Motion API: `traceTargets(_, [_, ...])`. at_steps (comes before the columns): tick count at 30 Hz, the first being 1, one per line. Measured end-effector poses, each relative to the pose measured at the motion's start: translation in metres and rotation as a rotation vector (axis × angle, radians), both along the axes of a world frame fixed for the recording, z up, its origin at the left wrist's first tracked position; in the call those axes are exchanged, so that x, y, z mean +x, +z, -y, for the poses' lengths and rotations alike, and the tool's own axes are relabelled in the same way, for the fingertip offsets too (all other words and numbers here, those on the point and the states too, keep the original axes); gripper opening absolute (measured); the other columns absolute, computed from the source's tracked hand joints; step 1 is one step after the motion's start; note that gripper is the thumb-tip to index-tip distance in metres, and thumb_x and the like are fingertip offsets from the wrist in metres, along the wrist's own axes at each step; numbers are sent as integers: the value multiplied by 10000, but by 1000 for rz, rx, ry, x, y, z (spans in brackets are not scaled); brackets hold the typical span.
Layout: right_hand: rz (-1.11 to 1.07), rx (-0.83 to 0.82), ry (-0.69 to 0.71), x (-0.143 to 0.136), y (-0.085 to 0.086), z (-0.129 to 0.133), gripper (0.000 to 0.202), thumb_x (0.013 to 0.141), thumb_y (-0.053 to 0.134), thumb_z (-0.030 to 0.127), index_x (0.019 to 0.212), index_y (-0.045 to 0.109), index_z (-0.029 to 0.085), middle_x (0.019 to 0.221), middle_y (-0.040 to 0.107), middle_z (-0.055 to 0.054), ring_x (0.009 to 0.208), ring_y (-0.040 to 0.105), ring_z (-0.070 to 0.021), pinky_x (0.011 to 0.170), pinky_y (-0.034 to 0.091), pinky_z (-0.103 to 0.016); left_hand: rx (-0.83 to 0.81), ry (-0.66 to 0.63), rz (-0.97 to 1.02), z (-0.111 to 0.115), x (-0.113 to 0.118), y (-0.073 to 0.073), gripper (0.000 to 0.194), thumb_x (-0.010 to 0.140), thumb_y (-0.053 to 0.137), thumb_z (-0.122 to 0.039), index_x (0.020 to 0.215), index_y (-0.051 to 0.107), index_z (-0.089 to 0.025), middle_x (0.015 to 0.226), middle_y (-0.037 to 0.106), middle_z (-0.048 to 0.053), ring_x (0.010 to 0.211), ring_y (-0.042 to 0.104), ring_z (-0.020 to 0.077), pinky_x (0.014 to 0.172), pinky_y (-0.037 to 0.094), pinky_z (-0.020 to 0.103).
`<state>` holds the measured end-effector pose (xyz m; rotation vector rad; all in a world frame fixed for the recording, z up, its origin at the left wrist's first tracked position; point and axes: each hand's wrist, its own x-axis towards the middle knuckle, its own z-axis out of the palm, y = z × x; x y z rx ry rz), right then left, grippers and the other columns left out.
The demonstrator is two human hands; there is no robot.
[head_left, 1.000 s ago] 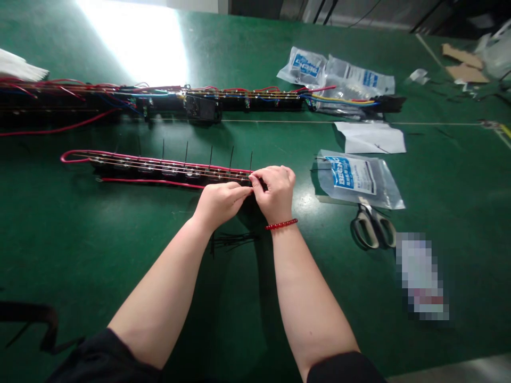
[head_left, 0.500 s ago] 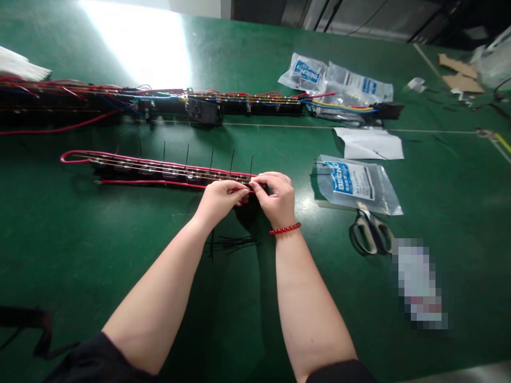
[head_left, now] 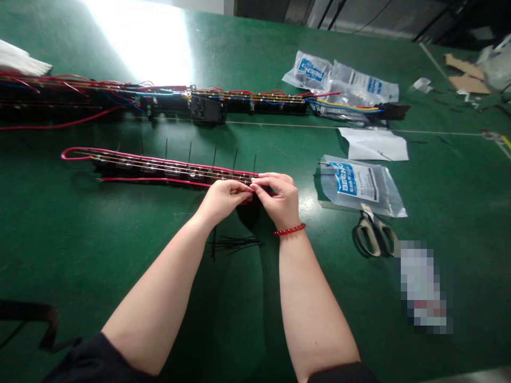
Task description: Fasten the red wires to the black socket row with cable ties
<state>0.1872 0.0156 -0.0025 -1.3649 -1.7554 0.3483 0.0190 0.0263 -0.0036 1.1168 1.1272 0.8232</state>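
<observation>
Wired strip point(head_left: 151, 166), one, with seven upright black ties point(head_left: 166, 149), runs leftward from the pinching right hand point(head_left: 280, 199); what the curled left hand point(head_left: 221, 199) holds, I cannot tell.

Across the green table point(head_left: 459, 213) we see a long wired assembly point(head_left: 207, 108) with its right-end leads point(head_left: 348, 105) lying over labelled plastic bags point(head_left: 369, 84), a white paper sheet point(head_left: 371, 143) nearer us, pale-and-dark-handled scissors point(head_left: 376, 234) at right, cardboard scraps point(head_left: 469, 84) beyond, and a dark band point(head_left: 27, 308) at lower left.
</observation>
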Motion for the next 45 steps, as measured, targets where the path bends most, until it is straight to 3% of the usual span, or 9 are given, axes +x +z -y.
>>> traceTargets(9, [27, -19, 21, 2, -1, 0, 126, 830, 703, 240, 922, 783, 270, 975, 799, -24, 1011, 724, -243, 991, 499, -463, 107, -20, -81, 0, -2, -2, 215, 804, 731, -371, 814, 769, -159, 788, 776, 50, 717, 723, 166, 715, 597, 288])
traceTargets(17, [-19, 27, 58, 1, 0, 0, 210, 810, 637, 144, 882, 787, 273, 909, 804, 2, 980, 733, -222, 1001, 504, -452, 101, -33, -71, -1, -1, -3, 167, 806, 722, -311, 820, 777, -154, 756, 767, 48, 686, 711, 152, 690, 589, 272])
traceTargets(37, [-13, -17, 43, 1, 0, -1, 231, 829, 608, 142, 860, 786, 285, 928, 808, 8, 999, 730, -227, 1025, 488, -474, 184, -20, -155, -1, 1, -6, 192, 828, 678, -331, 811, 773, -165, 755, 767, 42, 675, 709, 151, 687, 588, 264])
traceTargets(45, [-51, 42, 60, 0, -1, -1, 239, 811, 603, 115, 841, 783, 269, 912, 808, 12, 971, 734, -216, 1019, 494, -457, 180, 5, -145, 1, 2, -5, 176, 836, 669, -313, 814, 769, -169, 755, 767, 32, 682, 723, 154, 677, 587, 257])
